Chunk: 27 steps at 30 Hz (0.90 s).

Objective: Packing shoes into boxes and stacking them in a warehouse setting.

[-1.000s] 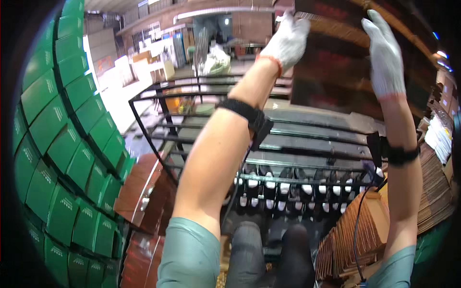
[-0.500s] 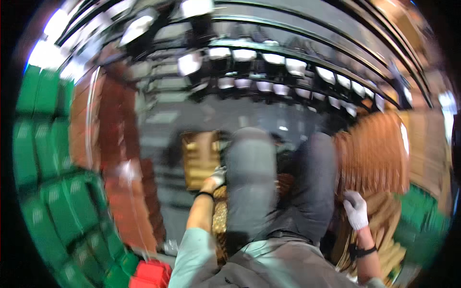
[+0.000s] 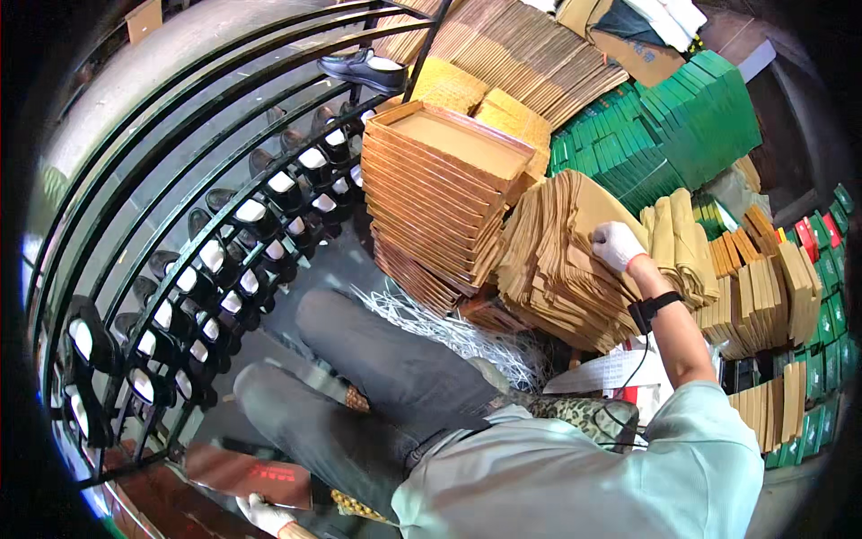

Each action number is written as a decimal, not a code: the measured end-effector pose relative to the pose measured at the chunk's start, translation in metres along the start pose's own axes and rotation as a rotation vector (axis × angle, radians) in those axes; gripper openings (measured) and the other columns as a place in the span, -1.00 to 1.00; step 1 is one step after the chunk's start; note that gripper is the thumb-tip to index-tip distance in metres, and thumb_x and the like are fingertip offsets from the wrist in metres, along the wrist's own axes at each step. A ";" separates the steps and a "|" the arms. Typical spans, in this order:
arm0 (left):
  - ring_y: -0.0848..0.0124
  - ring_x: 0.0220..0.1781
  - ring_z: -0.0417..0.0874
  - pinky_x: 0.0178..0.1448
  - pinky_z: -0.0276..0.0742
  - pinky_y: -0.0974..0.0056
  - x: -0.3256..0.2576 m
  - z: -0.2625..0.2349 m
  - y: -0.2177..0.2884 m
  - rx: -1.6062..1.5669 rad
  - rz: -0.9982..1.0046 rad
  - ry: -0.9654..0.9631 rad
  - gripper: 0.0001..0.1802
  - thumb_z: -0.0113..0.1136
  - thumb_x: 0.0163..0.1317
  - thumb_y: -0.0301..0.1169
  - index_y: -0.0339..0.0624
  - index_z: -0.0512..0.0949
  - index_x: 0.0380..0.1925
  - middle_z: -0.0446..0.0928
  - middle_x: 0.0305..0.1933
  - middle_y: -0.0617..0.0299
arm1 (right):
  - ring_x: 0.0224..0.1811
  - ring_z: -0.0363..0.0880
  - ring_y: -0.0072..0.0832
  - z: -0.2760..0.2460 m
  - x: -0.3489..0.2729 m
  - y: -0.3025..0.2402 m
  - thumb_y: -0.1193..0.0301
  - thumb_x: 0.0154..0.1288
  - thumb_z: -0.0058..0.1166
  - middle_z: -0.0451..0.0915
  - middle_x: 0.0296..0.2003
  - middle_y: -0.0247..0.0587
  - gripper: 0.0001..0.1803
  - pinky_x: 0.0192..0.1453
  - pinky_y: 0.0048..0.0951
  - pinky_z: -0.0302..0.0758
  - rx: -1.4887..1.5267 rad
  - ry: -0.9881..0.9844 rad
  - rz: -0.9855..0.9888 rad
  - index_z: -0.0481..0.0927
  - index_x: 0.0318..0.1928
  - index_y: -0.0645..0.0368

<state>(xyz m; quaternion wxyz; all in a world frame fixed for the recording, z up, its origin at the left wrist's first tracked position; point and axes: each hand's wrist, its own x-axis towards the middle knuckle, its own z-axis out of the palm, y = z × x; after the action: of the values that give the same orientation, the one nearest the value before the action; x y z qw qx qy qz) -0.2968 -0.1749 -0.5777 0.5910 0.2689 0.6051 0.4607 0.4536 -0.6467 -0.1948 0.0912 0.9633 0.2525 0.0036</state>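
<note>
Cluttered workshop floor all around: on the far left a curved black metal rack [image 3: 135,242] carries rows of black shoes [image 3: 242,216] with pale insoles, running from the lower left edge up toward the top. At the bottom, just left of the person's knees, the left hand [image 3: 265,514] in a white glove grips the lower edge of a flat dark red box lid [image 3: 247,472], fingers closed on it. The person sits with grey trousers [image 3: 377,377] stretched toward the rack, a tangle of white strapping [image 3: 440,328] lying just beyond the legs. Centre frame stands a leaning stack of brown cardboard trays [image 3: 440,180]. Just right of it sits a heap of flat tan cardboard sheets [image 3: 557,260], and the right hand [image 3: 618,244], also white-gloved, rests on the top of that heap with fingers curled over the upper sheets. Farther right lie piles of green boxes [image 3: 682,126] and more folded tan cartons [image 3: 763,287].
</note>
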 end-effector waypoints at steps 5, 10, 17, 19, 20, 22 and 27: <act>0.07 -0.07 0.67 0.14 0.59 -0.02 -0.158 0.073 0.133 0.774 0.873 -0.099 -0.58 0.21 0.37 -0.42 -0.51 0.67 0.13 0.72 -0.07 -0.17 | -0.25 0.87 -0.17 -0.004 0.015 -0.002 0.30 0.23 0.32 0.87 -0.30 0.02 -0.73 -0.05 -0.21 0.74 0.274 -0.052 0.031 0.88 -0.21 0.24; -0.01 0.22 0.67 0.73 0.33 -0.28 -0.178 0.150 0.168 0.998 1.224 -0.596 -0.69 0.22 -0.01 -0.67 -0.14 0.72 -0.24 0.63 -0.07 0.14 | -0.47 0.59 -0.50 -0.033 0.016 -0.024 0.34 0.41 0.31 0.62 -0.46 -0.31 -0.81 -0.34 -0.37 0.52 1.171 -0.288 0.231 0.69 -0.33 0.18; -0.26 0.58 0.55 0.71 0.41 -0.17 -0.250 0.255 0.214 0.739 0.853 -0.950 -0.40 0.52 0.21 -0.51 -0.31 0.67 0.30 0.65 0.43 -0.12 | -0.35 0.74 -0.26 -0.088 -0.001 -0.208 0.32 0.61 0.21 0.71 -0.33 -0.18 -0.82 -0.23 -0.12 0.71 1.885 -0.679 0.082 0.70 -0.17 0.15; -0.02 0.65 0.47 0.72 0.37 -0.04 -0.296 0.298 0.214 0.574 0.994 -1.079 0.02 0.71 0.04 -0.34 -0.38 0.47 0.53 0.43 0.62 -0.17 | -0.34 0.76 -0.25 -0.112 -0.025 -0.295 0.31 0.63 0.20 0.73 -0.31 -0.16 -0.80 -0.24 -0.13 0.72 1.874 -0.793 -0.052 0.73 -0.12 0.17; 0.18 0.67 0.40 0.70 0.37 -0.02 -0.309 0.322 0.201 0.401 0.668 -1.256 -0.02 0.72 0.13 -0.24 -0.43 0.48 0.50 0.42 0.59 -0.21 | -0.34 0.76 -0.25 -0.116 -0.034 -0.332 0.31 0.63 0.20 0.73 -0.31 -0.16 -0.80 -0.24 -0.13 0.72 1.862 -0.883 -0.151 0.73 -0.12 0.17; 0.31 0.47 0.58 0.57 0.51 0.09 -0.325 0.330 0.195 0.574 0.147 -1.024 -0.28 0.50 0.45 -0.25 -0.45 0.50 0.47 0.63 0.38 -0.11 | -0.33 0.75 -0.26 -0.117 -0.043 -0.412 0.30 0.63 0.17 0.74 -0.31 -0.19 -0.76 -0.22 -0.14 0.73 1.906 -0.961 -0.167 0.74 -0.12 0.22; 0.21 0.19 0.85 0.34 0.71 0.12 -0.236 0.233 0.150 0.143 0.279 -0.661 -0.48 0.30 0.59 -0.26 -0.45 0.58 0.35 0.81 0.12 -0.22 | -0.17 0.75 -0.16 -0.119 -0.009 -0.561 0.24 0.45 0.21 0.73 -0.23 0.04 -0.65 0.04 -0.16 0.72 0.759 -0.191 -1.116 0.72 0.00 0.30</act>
<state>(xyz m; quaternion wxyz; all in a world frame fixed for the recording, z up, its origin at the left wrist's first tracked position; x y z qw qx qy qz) -0.0682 -0.2600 -0.3078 0.6658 0.5239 0.3694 0.3816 0.1667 -0.1500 -0.1776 -0.2428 0.6501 0.6863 -0.2178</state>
